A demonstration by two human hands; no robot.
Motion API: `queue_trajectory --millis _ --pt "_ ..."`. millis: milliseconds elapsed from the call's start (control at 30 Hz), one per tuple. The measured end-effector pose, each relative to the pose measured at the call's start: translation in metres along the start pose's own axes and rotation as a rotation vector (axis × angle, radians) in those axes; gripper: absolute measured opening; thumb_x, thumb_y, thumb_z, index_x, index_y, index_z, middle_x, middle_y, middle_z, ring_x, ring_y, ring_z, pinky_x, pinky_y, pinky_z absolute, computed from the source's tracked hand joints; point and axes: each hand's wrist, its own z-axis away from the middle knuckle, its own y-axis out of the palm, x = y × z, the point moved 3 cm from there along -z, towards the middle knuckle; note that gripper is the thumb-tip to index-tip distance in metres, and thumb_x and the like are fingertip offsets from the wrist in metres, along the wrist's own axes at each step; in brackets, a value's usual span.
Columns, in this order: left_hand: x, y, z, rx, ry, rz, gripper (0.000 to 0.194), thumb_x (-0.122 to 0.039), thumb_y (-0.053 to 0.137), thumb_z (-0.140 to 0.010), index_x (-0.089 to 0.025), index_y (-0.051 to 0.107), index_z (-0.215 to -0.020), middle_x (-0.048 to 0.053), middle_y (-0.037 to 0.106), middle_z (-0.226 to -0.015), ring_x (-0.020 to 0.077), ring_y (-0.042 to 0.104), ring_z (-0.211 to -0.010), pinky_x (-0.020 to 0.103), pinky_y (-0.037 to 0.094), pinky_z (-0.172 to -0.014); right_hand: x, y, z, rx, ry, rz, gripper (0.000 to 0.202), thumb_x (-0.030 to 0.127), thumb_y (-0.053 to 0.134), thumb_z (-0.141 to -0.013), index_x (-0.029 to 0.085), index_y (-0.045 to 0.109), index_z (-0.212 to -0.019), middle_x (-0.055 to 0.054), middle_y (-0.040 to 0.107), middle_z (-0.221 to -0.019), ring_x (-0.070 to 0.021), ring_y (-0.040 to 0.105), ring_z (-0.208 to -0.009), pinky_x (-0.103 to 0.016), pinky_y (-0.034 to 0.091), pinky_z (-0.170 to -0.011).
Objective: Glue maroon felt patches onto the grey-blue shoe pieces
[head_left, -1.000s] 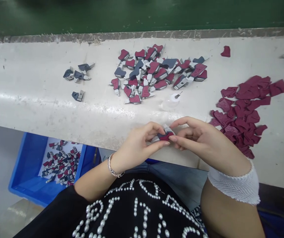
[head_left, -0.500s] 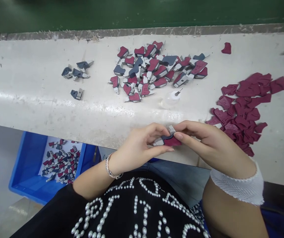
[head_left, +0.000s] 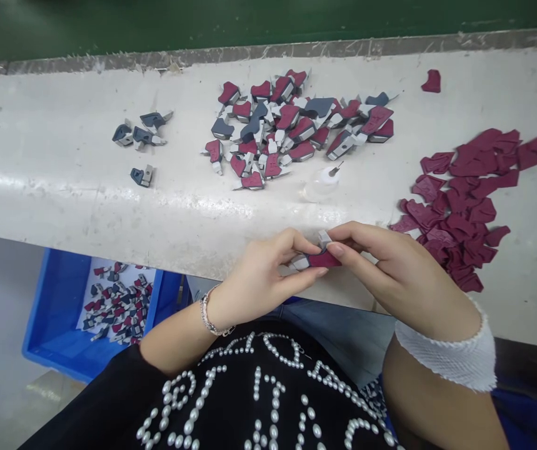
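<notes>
My left fingers (head_left: 299, 282) and right fingers (head_left: 353, 260) pinch the angular maroon-navy-grey block (head_left: 325, 259), turned since a second ago, so more maroon shows.

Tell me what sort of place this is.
Probably a factory or workshop bench: a cluster of red, blue and grey parts and a pile of loose dark-red pieces lie on a long, scuffed white worktop, and a blue bin holds many similar parts.
</notes>
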Motion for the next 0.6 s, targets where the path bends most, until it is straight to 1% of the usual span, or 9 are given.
queue_trajectory --millis 100,200,300,433,600 --pt "-0.0009 -0.0010 -0.0006 -0.014 0.017 0.049 0.021 -0.031 0.071 -0.088 -0.019 0.060 -0.102 0.005 0.074 -0.100 0.0156 0.072 -0.087 0.027 0.060 -0.075 0.0002 -0.0017 0.0041 -0.029 -0.058 -0.019 0.015 0.038 0.052 -0.102 0.026 0.063 -0.103 0.003 0.068 -0.088 -0.0126 0.062 -0.076 -0.025 0.045 -0.065" --pt "-0.0020 -0.0022 -0.0006 -0.018 0.041 0.102 0.021 -0.030 0.071 -0.088 -0.019 0.061 -0.102 0.006 0.075 -0.104 0.0167 0.073 -0.093 0.028 0.061 -0.080 -0.0005 -0.0039 0.0077 -0.024 -0.045 -0.091 0.017 0.041 0.058 -0.099 0.028 0.061 -0.110 0.002 0.067 -0.089 -0.0133 0.062 -0.078 -0.024 0.047 -0.066" --pt "-0.0033 -0.0033 -0.0003 -0.024 0.097 0.072 0.021 -0.029 0.073 -0.087 -0.019 0.062 -0.102 0.006 0.076 -0.105 0.0173 0.074 -0.093 0.028 0.062 -0.080 0.0006 -0.0058 0.0079 0.019 -0.017 -0.167 0.016 0.041 0.060 -0.098 0.027 0.062 -0.106 0.001 0.067 -0.091 -0.0152 0.063 -0.080 -0.025 0.050 -0.067" --pt "-0.0046 -0.0041 0.0000 -0.026 0.168 -0.010 0.021 -0.029 0.073 -0.088 -0.019 0.064 -0.104 0.005 0.076 -0.106 0.0158 0.074 -0.090 0.026 0.062 -0.076 0.0010 -0.0085 0.0046 0.062 -0.030 -0.238 0.014 0.037 0.062 -0.097 0.028 0.066 -0.107 -0.002 0.069 -0.099 -0.0169 0.064 -0.085 -0.027 0.052 -0.070" --pt "-0.0057 -0.0038 -0.0003 0.007 0.170 -0.030 0.022 -0.030 0.073 -0.087 -0.019 0.065 -0.104 0.005 0.077 -0.104 0.0157 0.075 -0.089 0.025 0.062 -0.074 -0.0062 -0.0089 0.0008 0.131 0.005 -0.412 0.009 0.034 0.068 -0.093 0.029 0.070 -0.100 0.001 0.070 -0.092 -0.0142 0.065 -0.082 -0.023 0.054 -0.069"
